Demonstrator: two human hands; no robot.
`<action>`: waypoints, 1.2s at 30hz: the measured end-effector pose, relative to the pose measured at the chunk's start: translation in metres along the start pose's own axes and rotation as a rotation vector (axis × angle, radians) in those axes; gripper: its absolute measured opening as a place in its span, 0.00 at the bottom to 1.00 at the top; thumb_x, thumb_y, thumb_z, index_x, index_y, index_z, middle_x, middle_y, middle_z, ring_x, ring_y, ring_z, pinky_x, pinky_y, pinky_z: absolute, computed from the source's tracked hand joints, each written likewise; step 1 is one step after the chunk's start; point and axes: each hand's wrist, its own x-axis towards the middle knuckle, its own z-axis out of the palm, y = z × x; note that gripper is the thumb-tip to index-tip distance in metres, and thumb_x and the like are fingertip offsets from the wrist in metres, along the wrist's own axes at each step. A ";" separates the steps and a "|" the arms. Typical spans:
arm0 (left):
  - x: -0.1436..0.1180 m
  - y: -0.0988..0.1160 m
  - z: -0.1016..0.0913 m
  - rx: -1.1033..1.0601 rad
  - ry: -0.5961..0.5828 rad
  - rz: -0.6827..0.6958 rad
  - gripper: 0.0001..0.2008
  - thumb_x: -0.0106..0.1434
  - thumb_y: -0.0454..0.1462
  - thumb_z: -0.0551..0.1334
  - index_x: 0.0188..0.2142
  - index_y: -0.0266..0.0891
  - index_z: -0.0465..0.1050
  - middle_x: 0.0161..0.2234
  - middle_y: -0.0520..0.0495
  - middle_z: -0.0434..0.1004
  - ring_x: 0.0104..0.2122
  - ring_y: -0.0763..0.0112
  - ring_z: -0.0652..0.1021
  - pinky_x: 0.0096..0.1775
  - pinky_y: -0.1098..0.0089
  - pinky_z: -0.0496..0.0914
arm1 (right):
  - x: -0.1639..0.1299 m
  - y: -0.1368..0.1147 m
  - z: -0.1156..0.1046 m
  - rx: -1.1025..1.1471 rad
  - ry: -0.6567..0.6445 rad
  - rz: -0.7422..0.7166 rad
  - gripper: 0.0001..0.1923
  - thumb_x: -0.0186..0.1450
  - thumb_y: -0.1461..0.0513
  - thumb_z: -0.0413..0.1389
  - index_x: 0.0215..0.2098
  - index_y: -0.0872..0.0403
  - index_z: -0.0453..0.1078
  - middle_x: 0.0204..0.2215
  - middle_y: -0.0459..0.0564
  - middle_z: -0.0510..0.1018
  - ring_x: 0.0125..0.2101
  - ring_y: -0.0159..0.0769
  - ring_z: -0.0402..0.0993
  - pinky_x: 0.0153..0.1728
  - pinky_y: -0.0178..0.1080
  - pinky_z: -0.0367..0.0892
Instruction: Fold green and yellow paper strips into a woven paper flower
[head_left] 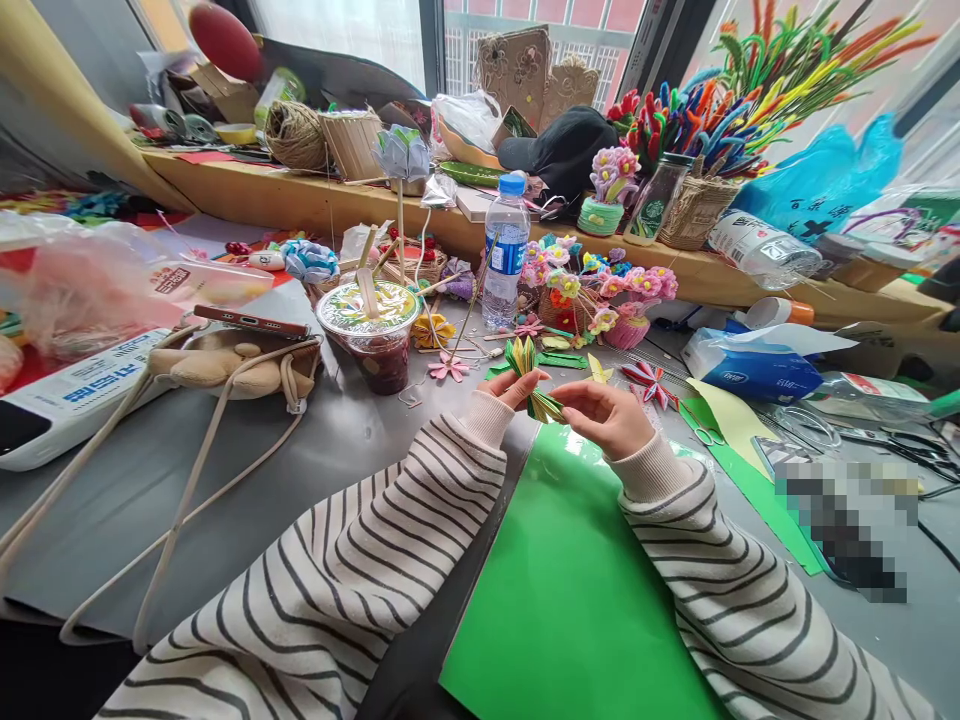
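Observation:
Between my hands is a pleated paper piece (523, 356) in green and yellow, pinched at its middle and fanned at both ends. My left hand (504, 389) is closed on its waist, thumb and fingers pressed together. The fingertips of my right hand (607, 412) pinch the lower right fan of the same piece. Below both hands lies a large sheet of green paper (570, 580). A pink paper flower (448, 367) sits to the left of my hands, and a red and white folded paper flower (649, 384) lies to the right.
A lidded cup of dark drink (382, 365) and a water bottle (502, 270) stand behind my hands. At left rests a beige bag (225, 365) with a phone on top. Scissors (705, 430), a blue tissue pack (750, 365) and paper scraps lie right. Craft supplies crowd the wooden ledge (465, 205).

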 end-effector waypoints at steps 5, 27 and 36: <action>0.004 -0.002 -0.002 -0.091 -0.048 -0.031 0.18 0.40 0.44 0.65 0.30 0.35 0.73 0.21 0.51 0.72 0.24 0.75 0.73 0.32 0.72 0.67 | -0.003 -0.005 0.010 -0.237 0.091 -0.149 0.18 0.48 0.68 0.51 0.39 0.56 0.65 0.28 0.48 0.72 0.26 0.30 0.70 0.30 0.36 0.69; 0.002 0.002 -0.001 -0.103 -0.001 0.005 0.20 0.40 0.40 0.66 0.34 0.34 0.71 0.21 0.50 0.74 0.25 0.69 0.75 0.36 0.64 0.69 | -0.003 -0.016 0.011 -0.249 0.063 -0.122 0.22 0.46 0.70 0.50 0.39 0.54 0.54 0.23 0.43 0.67 0.22 0.27 0.67 0.26 0.34 0.68; 0.001 0.004 0.003 -0.160 0.043 0.005 0.19 0.37 0.40 0.67 0.29 0.33 0.68 0.21 0.50 0.73 0.26 0.69 0.75 0.37 0.63 0.68 | -0.003 -0.010 0.012 -0.366 0.090 -0.171 0.21 0.48 0.70 0.50 0.41 0.54 0.55 0.25 0.44 0.69 0.22 0.27 0.69 0.27 0.34 0.69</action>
